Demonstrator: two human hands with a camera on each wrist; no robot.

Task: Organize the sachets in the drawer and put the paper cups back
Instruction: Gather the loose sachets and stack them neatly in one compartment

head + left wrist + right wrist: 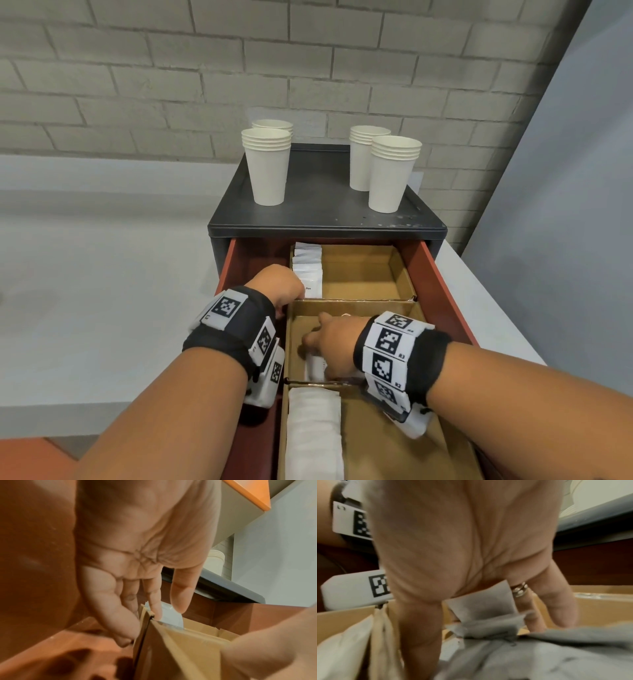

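Red drawer (442, 274): right hand (334, 337) covers sachet (315, 368), fingers' grip unclear; left hand (275, 286) fingers straight on sachets (308, 270).

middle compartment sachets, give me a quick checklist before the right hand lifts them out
1. Right hand reaches the sachets in the middle compartment: ok; fingers on them.
2. Firm grip: cannot tell; right wrist view blurred.
3. Left hand steadies the back row of sachets: ok, fingers rest on it.
4. Room in the back compartment: ok, right part bare.
5. Drawer pulled out enough: ok.
6. Paper cups clear of the hands: ok, on the cabinet top.
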